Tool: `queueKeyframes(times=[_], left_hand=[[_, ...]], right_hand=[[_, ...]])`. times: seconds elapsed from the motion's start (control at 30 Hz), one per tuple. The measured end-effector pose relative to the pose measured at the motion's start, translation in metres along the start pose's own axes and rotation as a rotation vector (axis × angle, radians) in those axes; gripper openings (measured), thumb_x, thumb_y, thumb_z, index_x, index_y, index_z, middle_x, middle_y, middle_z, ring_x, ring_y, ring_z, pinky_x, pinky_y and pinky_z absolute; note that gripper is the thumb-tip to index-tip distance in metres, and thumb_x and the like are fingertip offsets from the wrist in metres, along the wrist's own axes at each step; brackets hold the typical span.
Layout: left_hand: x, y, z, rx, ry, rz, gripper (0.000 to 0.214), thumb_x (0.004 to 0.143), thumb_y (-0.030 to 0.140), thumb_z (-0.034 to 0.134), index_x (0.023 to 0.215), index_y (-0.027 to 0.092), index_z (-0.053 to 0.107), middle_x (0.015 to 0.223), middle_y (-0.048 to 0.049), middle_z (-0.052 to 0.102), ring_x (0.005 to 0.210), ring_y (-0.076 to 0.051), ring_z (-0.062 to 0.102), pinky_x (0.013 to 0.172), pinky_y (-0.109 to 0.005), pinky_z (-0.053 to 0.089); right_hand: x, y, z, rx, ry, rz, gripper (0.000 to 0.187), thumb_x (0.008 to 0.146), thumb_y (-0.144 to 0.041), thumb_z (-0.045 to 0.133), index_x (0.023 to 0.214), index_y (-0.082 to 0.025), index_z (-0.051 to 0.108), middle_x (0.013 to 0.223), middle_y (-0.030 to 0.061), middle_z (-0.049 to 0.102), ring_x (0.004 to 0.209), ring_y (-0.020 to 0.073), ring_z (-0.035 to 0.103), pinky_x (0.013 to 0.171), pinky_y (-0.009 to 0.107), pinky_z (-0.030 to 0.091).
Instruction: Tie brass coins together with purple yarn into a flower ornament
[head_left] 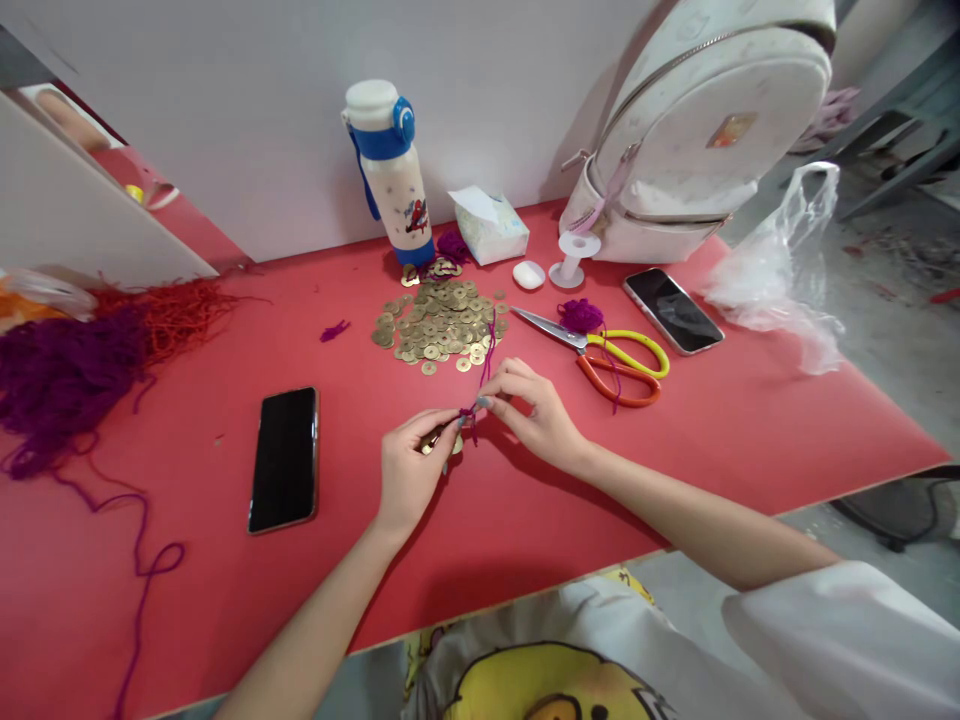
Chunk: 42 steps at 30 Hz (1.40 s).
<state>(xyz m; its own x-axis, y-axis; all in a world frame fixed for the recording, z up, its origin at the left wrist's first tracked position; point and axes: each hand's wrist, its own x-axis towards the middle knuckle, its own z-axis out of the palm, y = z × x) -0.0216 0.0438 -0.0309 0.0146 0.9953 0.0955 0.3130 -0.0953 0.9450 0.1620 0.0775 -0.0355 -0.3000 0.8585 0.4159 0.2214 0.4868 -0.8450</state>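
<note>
My left hand (414, 468) is closed in a pinch around brass-coloured coins (430, 442) strung with purple yarn (466, 412). Close beside it, my right hand (534, 412) pinches the same yarn between thumb and fingers. A loose purple strand (490, 348) rises from there toward a heap of holed brass coins (442, 315). Just right of the heap lie scissors (585, 345) with one yellow and one orange handle. A small purple yarn ball (580, 316) rests against their blades, its tail trailing over the handles.
Left are a phone (283, 460), purple yarn (71, 375) and red strands (184, 318). At the back stand a bottle (394, 190), a tissue pack (491, 230), a white case (529, 275), a spool (571, 262) and a backpack (697, 140). Right are another phone (673, 310) and a plastic bag (780, 270).
</note>
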Motion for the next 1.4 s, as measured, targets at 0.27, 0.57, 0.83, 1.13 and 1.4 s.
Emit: queueKeyframes(times=[0.27, 0.57, 0.83, 1.13, 1.4], left_hand=[[0.0, 0.003, 0.0, -0.054, -0.057, -0.038, 0.015, 0.082, 0.023, 0.068, 0.087, 0.017, 0.08, 0.081, -0.0064, 0.078, 0.064, -0.016, 0.069, 0.056, -0.021, 0.055], [0.002, 0.004, 0.0, -0.059, -0.044, -0.023, 0.016, 0.082, 0.024, 0.067, 0.085, 0.016, 0.079, 0.077, -0.0061, 0.078, 0.06, -0.015, 0.068, 0.052, -0.021, 0.054], [0.0, 0.002, -0.002, -0.042, -0.049, 0.006, 0.014, 0.083, 0.022, 0.066, 0.085, 0.016, 0.078, 0.078, -0.0057, 0.076, 0.062, -0.015, 0.067, 0.055, -0.021, 0.053], [0.0, -0.001, -0.002, -0.01, -0.059, 0.048, 0.013, 0.084, 0.022, 0.065, 0.083, 0.017, 0.076, 0.073, -0.0036, 0.074, 0.06, -0.013, 0.064, 0.055, -0.02, 0.05], [0.002, -0.001, -0.002, -0.04, -0.066, 0.028, 0.011, 0.081, 0.023, 0.067, 0.077, 0.018, 0.076, 0.07, -0.003, 0.073, 0.055, -0.013, 0.062, 0.051, -0.021, 0.049]], right_hand=[[-0.002, 0.003, 0.003, -0.027, -0.004, 0.0, 0.02, 0.098, -0.025, 0.054, 0.084, -0.02, 0.067, 0.08, 0.0036, 0.059, 0.078, 0.018, 0.052, 0.072, 0.033, 0.043], [0.002, -0.001, -0.002, -0.006, -0.013, -0.012, 0.029, 0.101, -0.035, 0.049, 0.08, -0.021, 0.063, 0.081, 0.0043, 0.06, 0.079, 0.0187, 0.053, 0.078, 0.035, 0.043], [0.006, 0.007, -0.005, 0.01, -0.084, 0.065, 0.011, 0.092, -0.027, 0.064, 0.086, -0.022, 0.071, 0.085, 0.0043, 0.063, 0.085, 0.0197, 0.057, 0.08, 0.035, 0.046], [0.006, 0.009, -0.005, 0.029, -0.088, 0.022, 0.008, 0.085, -0.033, 0.074, 0.083, -0.025, 0.077, 0.084, 0.0038, 0.061, 0.086, 0.0205, 0.056, 0.082, 0.038, 0.048], [0.005, 0.007, -0.004, 0.04, -0.094, 0.014, 0.014, 0.083, -0.033, 0.076, 0.076, -0.022, 0.074, 0.082, 0.0034, 0.059, 0.084, 0.0196, 0.055, 0.08, 0.036, 0.046]])
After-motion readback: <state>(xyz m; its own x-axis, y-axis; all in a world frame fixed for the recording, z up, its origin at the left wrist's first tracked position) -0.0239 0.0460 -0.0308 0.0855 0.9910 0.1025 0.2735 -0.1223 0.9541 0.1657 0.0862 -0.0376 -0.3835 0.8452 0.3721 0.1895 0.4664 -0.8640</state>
